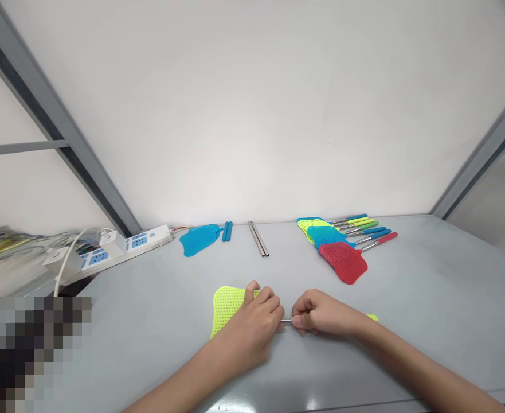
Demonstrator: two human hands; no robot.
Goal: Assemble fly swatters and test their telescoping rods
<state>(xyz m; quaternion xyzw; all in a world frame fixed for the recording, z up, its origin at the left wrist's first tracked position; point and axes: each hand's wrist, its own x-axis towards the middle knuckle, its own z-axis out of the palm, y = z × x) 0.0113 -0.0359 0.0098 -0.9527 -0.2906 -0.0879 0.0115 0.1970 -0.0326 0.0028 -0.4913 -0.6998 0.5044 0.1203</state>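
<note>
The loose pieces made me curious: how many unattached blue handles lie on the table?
2: one handle and, right beside it, another handle, both between the leftmost blue swatter head and the metal rods.

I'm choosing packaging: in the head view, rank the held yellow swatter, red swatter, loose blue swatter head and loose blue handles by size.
Yellow swatter, nearest and partly covered
Red swatter
Blue swatter head
Loose blue handles

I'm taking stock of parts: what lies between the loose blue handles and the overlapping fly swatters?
Two metal rods, in the head view.
</note>
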